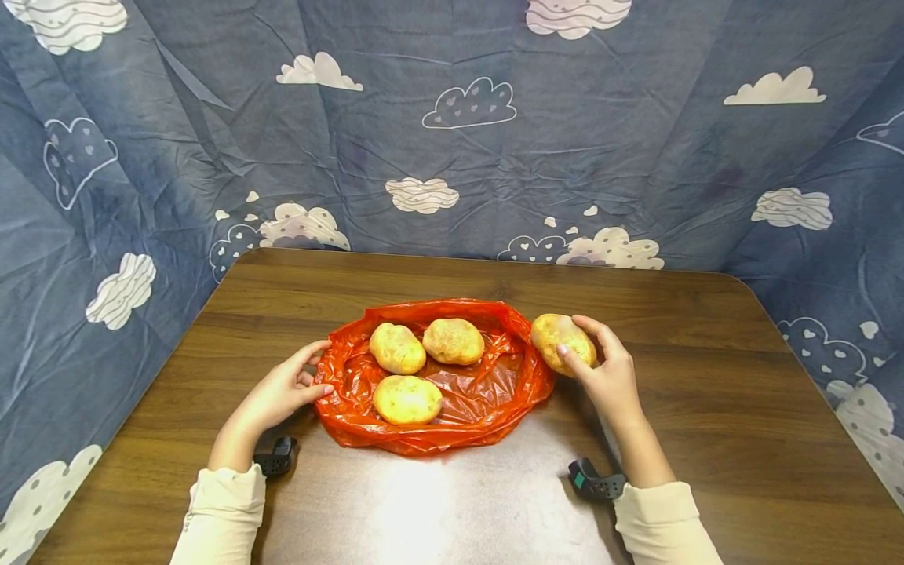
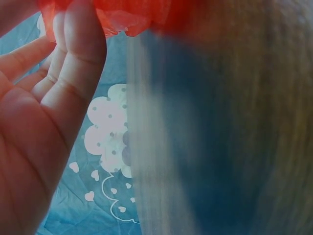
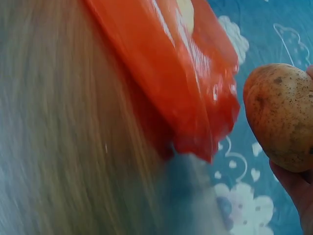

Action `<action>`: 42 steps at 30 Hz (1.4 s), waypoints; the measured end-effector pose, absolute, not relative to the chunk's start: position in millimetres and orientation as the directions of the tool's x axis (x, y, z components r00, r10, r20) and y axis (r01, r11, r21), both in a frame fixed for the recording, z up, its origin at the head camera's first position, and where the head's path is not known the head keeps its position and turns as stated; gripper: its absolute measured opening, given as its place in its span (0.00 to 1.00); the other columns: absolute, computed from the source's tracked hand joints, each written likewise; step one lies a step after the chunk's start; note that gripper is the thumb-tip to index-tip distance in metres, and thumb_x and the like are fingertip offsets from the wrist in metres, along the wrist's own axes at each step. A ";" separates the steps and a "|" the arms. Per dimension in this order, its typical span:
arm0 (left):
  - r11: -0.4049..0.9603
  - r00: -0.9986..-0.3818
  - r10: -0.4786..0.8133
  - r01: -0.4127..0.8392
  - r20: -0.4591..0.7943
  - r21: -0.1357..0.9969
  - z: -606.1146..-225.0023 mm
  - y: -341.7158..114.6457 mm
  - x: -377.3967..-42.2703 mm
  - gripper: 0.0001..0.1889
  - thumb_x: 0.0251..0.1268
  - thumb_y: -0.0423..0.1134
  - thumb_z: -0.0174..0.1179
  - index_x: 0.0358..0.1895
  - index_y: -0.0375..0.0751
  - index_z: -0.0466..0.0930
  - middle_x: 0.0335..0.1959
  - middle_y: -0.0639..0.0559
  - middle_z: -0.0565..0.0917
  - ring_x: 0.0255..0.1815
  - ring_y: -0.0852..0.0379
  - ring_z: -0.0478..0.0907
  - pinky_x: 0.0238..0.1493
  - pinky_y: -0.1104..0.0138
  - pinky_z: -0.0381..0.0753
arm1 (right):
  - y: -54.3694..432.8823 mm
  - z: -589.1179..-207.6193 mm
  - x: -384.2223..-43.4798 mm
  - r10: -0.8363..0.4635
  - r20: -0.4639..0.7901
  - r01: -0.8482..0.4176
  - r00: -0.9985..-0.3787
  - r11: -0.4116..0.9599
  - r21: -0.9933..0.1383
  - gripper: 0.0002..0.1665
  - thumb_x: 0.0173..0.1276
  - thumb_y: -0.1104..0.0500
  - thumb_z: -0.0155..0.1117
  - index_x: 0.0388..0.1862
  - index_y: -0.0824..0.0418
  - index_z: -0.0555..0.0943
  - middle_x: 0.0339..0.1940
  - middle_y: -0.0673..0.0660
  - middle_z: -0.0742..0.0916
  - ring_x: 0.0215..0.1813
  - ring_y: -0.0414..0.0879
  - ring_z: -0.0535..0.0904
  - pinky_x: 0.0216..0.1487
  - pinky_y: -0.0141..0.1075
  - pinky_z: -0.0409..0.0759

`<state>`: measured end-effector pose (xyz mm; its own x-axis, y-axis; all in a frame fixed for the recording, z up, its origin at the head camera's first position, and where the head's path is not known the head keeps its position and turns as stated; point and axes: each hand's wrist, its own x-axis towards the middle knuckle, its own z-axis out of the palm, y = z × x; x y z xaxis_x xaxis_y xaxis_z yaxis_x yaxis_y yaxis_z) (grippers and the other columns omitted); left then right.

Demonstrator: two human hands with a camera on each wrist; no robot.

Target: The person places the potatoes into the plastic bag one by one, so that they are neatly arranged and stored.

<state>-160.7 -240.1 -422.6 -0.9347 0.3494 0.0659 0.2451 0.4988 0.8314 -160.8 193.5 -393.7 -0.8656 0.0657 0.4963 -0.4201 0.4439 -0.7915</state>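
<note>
A red plastic bag lies spread wide on the table, its mouth facing up. Three potatoes rest inside: one at the back left, one at the back right and one in front. At the bag's left rim, my left hand holds the plastic between thumb and fingers; the left wrist view shows these fingers against the red film. My right hand grips another potato just beyond the bag's right rim. Dark specks mark that potato's skin in the right wrist view.
The brown wooden table reaches back to a blue cloth printed with clouds. Black devices are strapped at the left wrist and the right wrist. Glare brightens the table's front.
</note>
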 end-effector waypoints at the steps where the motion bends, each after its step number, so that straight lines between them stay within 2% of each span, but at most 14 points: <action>1: 0.498 -0.934 0.351 0.245 0.065 0.832 -422.6 -240.0 -160.8 0.33 0.54 0.28 0.61 0.63 0.32 0.57 0.48 0.33 0.71 0.28 0.56 0.75 0.29 0.67 0.76 | 191.1 -392.9 -160.0 0.056 0.503 -0.429 -0.863 0.444 -0.786 0.26 0.51 0.73 0.66 0.51 0.73 0.72 0.47 0.66 0.78 0.45 0.42 0.73 0.43 0.23 0.70; 6: 0.504 -0.935 0.351 0.236 0.053 0.831 -422.2 -239.4 -161.4 0.34 0.54 0.28 0.61 0.64 0.33 0.56 0.48 0.34 0.71 0.28 0.55 0.75 0.29 0.67 0.76 | 178.2 -391.0 -156.7 0.004 0.512 -0.463 -0.859 0.419 -0.781 0.27 0.51 0.73 0.66 0.52 0.73 0.72 0.50 0.65 0.77 0.48 0.42 0.72 0.46 0.24 0.69; 12: 0.508 -0.934 0.353 0.243 0.058 0.826 -422.5 -239.4 -161.6 0.34 0.54 0.29 0.61 0.64 0.33 0.57 0.48 0.34 0.71 0.28 0.56 0.75 0.28 0.68 0.76 | 163.5 -392.0 -153.5 -0.065 0.539 -0.515 -0.840 0.409 -0.753 0.27 0.48 0.75 0.67 0.50 0.74 0.73 0.50 0.67 0.77 0.53 0.52 0.71 0.53 0.26 0.65; 17: 0.503 -0.932 0.355 0.250 0.066 0.827 -421.1 -239.2 -160.8 0.33 0.54 0.29 0.62 0.63 0.32 0.57 0.48 0.33 0.71 0.28 0.57 0.75 0.27 0.68 0.76 | 152.4 -394.8 -151.4 -0.137 0.565 -0.567 -0.814 0.400 -0.720 0.27 0.46 0.75 0.68 0.49 0.74 0.73 0.49 0.69 0.77 0.52 0.58 0.71 0.55 0.26 0.63; 27: 0.499 -0.932 0.357 0.247 0.063 0.831 -420.2 -239.3 -161.3 0.33 0.54 0.29 0.62 0.63 0.32 0.57 0.48 0.33 0.71 0.28 0.56 0.75 0.28 0.68 0.76 | 135.7 -402.5 -153.4 -0.271 0.542 -0.606 -0.795 0.336 -0.721 0.28 0.48 0.72 0.69 0.50 0.73 0.72 0.50 0.67 0.77 0.54 0.57 0.70 0.57 0.30 0.62; 33: 0.517 -0.935 0.349 0.241 0.055 0.822 -422.7 -240.2 -162.4 0.34 0.54 0.30 0.62 0.64 0.33 0.57 0.47 0.35 0.71 0.28 0.57 0.75 0.27 0.68 0.76 | 128.5 -406.5 -156.1 -0.312 0.504 -0.584 -0.806 0.274 -0.764 0.28 0.49 0.73 0.68 0.51 0.74 0.71 0.51 0.69 0.76 0.56 0.58 0.69 0.58 0.30 0.61; 38: 0.512 -0.934 0.352 0.241 0.054 0.824 -423.9 -241.6 -161.9 0.33 0.54 0.30 0.62 0.64 0.33 0.57 0.47 0.34 0.71 0.28 0.56 0.75 0.28 0.68 0.76 | 123.6 -409.3 -157.9 -0.340 0.466 -0.559 -0.817 0.262 -0.787 0.28 0.49 0.73 0.68 0.51 0.73 0.71 0.50 0.66 0.77 0.56 0.56 0.69 0.58 0.31 0.62; 42: 0.509 -0.935 0.351 0.239 0.054 0.827 -414.6 -237.4 -157.3 0.33 0.54 0.27 0.60 0.63 0.29 0.56 0.47 0.32 0.70 0.28 0.54 0.74 0.28 0.68 0.75 | 120.1 -408.7 -157.6 -0.364 0.441 -0.548 -0.820 0.279 -0.789 0.28 0.49 0.72 0.68 0.51 0.72 0.72 0.50 0.63 0.78 0.55 0.54 0.70 0.57 0.34 0.64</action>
